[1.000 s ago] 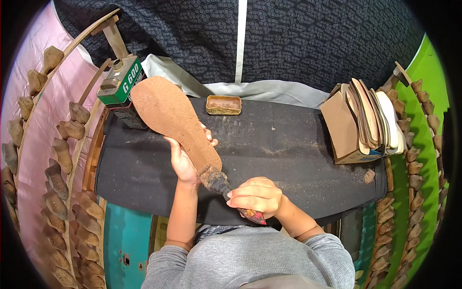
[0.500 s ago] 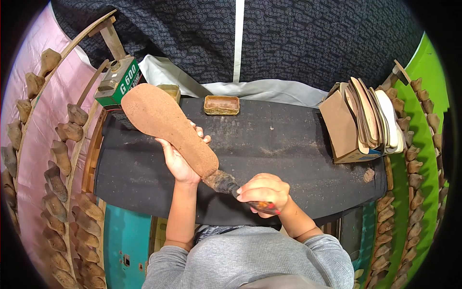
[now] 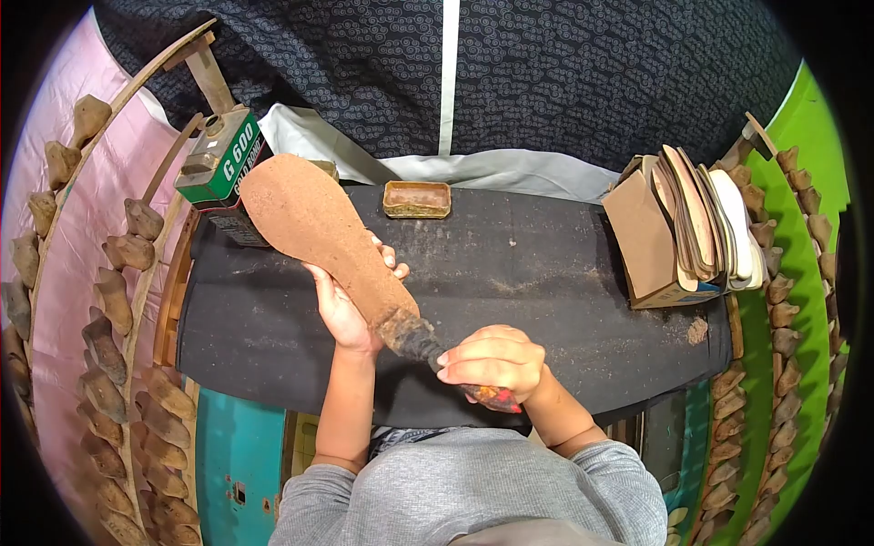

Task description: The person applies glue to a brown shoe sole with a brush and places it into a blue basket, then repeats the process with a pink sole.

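A brown shoe sole [image 3: 314, 214] lies tilted over the dark table, its wide toe end up and to the left. My left hand [image 3: 346, 309] is closed round its narrower middle, thumb on the near edge and fingertips on the far edge. My right hand [image 3: 494, 364] is closed on the dark, red-and-orange-marked handle of a worn brush [image 3: 407, 335]. The brush's brown, crusted head rests against the heel end of the sole. Most of the handle is hidden in my right fingers.
A green G 600 can [image 3: 221, 164] stands at the back left. An amber-coloured tray [image 3: 417, 199] sits at the back middle. On the right, a cardboard box [image 3: 642, 237] holds several upright sole-shaped pieces. Racks of wooden shoe lasts [image 3: 114, 300] flank both sides of the table [image 3: 528, 264].
The brush head has moved up and left, from the heel's tip onto the heel face. The sole has shifted slightly right and turned a little more upright.
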A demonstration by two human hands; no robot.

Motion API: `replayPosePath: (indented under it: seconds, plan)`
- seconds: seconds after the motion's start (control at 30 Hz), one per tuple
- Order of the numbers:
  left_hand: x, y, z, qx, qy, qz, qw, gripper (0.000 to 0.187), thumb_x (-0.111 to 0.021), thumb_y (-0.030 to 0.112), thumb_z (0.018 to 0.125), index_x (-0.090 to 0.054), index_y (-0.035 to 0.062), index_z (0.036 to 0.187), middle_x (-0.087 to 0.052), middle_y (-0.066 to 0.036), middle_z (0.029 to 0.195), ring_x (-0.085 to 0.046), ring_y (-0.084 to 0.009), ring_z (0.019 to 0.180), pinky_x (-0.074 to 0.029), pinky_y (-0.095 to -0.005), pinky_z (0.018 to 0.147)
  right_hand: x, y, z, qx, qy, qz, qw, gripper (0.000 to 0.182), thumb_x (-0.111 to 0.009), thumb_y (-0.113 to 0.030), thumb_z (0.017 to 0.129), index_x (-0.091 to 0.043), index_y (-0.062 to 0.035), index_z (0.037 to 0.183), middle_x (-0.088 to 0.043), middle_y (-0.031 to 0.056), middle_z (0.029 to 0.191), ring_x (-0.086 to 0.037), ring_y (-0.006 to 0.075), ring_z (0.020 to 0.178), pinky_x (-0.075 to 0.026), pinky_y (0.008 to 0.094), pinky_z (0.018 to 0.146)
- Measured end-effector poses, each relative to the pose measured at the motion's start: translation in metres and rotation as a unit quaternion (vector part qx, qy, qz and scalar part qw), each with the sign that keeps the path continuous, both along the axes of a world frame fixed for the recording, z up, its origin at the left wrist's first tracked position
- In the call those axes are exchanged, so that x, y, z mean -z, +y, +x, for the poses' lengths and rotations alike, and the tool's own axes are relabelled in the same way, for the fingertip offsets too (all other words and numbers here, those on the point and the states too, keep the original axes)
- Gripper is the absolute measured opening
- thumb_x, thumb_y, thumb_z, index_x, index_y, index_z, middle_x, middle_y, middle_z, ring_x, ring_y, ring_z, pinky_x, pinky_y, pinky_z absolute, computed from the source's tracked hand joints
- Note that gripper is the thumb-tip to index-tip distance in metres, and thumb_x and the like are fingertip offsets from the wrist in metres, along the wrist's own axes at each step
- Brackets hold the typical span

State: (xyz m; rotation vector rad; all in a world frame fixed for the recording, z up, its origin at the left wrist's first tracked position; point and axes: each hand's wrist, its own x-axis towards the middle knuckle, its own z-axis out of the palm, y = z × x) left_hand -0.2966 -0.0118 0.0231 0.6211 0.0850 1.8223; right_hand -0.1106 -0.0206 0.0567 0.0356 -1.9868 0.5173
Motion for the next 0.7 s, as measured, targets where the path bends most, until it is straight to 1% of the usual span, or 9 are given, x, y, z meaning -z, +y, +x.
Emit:
replayPosePath:
  seconds: [0.13, 0.27, 0.3, 0.33, 0.43, 0.5, 0.53, 0.6, 0.7]
  plan:
    - [0.002, 0.004, -0.009, -0.018, 0.007, -0.002, 1.0, 0.06, -0.023, 0.056, 0.095, -0.043, 0.0073, 0.124, -0.048, -0.009, 0.106, -0.044, -0.0218, 0.087, -0.041, -0.0358, 0.071, 0.01, 0.0, 0.0, -0.024, -0.024, 0.003, 0.999, 0.018, -0.066, -0.006, 0.072, -0.066, 0.0013, 0.089, -0.065, 0.0124, 0.09, -0.065, 0.0234, 0.07, -0.053, 0.0307, 0.06]
    - [0.008, 0.003, -0.022, 0.003, 0.0, -0.036, 0.999, 0.064, -0.025, 0.06, 0.093, -0.043, 0.0067, 0.124, -0.049, -0.009, 0.104, -0.046, -0.0216, 0.086, -0.042, -0.0356, 0.071, 0.009, 0.012, 0.009, -0.012, -0.028, -0.066, 0.997, 0.032, -0.068, 0.002, 0.056, -0.067, 0.0, 0.087, -0.066, 0.0117, 0.083, -0.066, 0.0254, 0.073, -0.053, 0.0324, 0.062]
    - [0.01, 0.003, -0.024, 0.004, 0.012, -0.053, 0.999, 0.066, -0.025, 0.062, 0.092, -0.043, 0.0064, 0.123, -0.049, -0.009, 0.104, -0.047, -0.0213, 0.085, -0.043, -0.0356, 0.072, 0.006, 0.015, 0.012, 0.015, -0.024, -0.104, 0.994, 0.037, -0.065, 0.006, 0.05, -0.067, -0.0009, 0.087, -0.066, 0.0115, 0.08, -0.066, 0.0259, 0.075, -0.053, 0.0326, 0.064]
    - [0.012, 0.001, -0.024, 0.004, 0.012, -0.052, 0.999, 0.066, -0.025, 0.062, 0.092, -0.043, 0.0064, 0.123, -0.049, -0.009, 0.104, -0.047, -0.0213, 0.085, -0.043, -0.0356, 0.072, 0.008, 0.02, 0.013, 0.058, 0.012, -0.114, 0.992, 0.035, -0.061, 0.008, 0.052, -0.067, -0.0019, 0.085, -0.066, 0.0117, 0.08, -0.065, 0.0261, 0.075, -0.053, 0.0325, 0.066]
    - [0.019, -0.008, -0.023, -0.041, 0.029, -0.117, 0.992, 0.072, -0.023, 0.066, 0.09, -0.044, 0.0033, 0.118, -0.052, -0.01, 0.099, -0.052, -0.0211, 0.081, -0.047, -0.036, 0.07, 0.02, 0.051, 0.006, 0.126, 0.098, -0.211, 0.965, 0.025, -0.045, 0.014, 0.077, -0.064, 0.0017, 0.089, -0.061, 0.0103, 0.091, -0.058, 0.01, 0.069, -0.049, 0.0215, 0.059]
    - [0.03, -0.015, -0.019, -0.028, 0.067, -0.17, 0.983, 0.073, -0.021, 0.066, 0.09, -0.046, 0.0027, 0.117, -0.053, -0.011, 0.097, -0.054, -0.021, 0.079, -0.049, -0.0359, 0.068, 0.027, 0.083, -0.001, 0.207, 0.102, -0.196, 0.953, 0.023, -0.05, 0.013, 0.079, -0.063, -0.0003, 0.093, -0.061, 0.0097, 0.09, -0.058, 0.0103, 0.068, -0.049, 0.0217, 0.062]
    - [0.035, -0.018, -0.017, -0.028, 0.067, -0.169, 0.983, 0.073, -0.021, 0.066, 0.09, -0.046, 0.0027, 0.117, -0.053, -0.011, 0.097, -0.054, -0.021, 0.079, -0.049, -0.0359, 0.068, 0.032, 0.098, -0.008, 0.205, 0.119, -0.231, 0.944, 0.023, -0.051, 0.013, 0.079, -0.062, -0.0001, 0.094, -0.062, 0.0097, 0.09, -0.06, 0.0114, 0.071, -0.05, 0.0223, 0.065]
    - [0.043, -0.026, -0.012, 0.0, 0.097, -0.203, 0.974, 0.072, -0.022, 0.067, 0.089, -0.047, 0.0033, 0.114, -0.054, -0.01, 0.097, -0.054, -0.0207, 0.078, -0.048, -0.0354, 0.066, 0.039, 0.124, -0.019, 0.264, 0.053, -0.217, 0.938, 0.022, -0.052, 0.013, 0.079, -0.061, 0.0009, 0.094, -0.062, 0.0098, 0.09, -0.063, 0.0138, 0.075, -0.051, 0.024, 0.067]
    - [0.052, -0.036, -0.009, 0.015, 0.106, -0.218, 0.97, 0.073, -0.022, 0.067, 0.089, -0.047, 0.003, 0.114, -0.054, -0.012, 0.097, -0.055, -0.0205, 0.076, -0.048, -0.0349, 0.065, 0.06, 0.157, -0.039, 0.248, 0.005, -0.211, 0.946, 0.021, -0.054, 0.012, 0.077, -0.06, 0.0007, 0.094, -0.063, 0.0102, 0.087, -0.065, 0.0184, 0.078, -0.053, 0.029, 0.069]
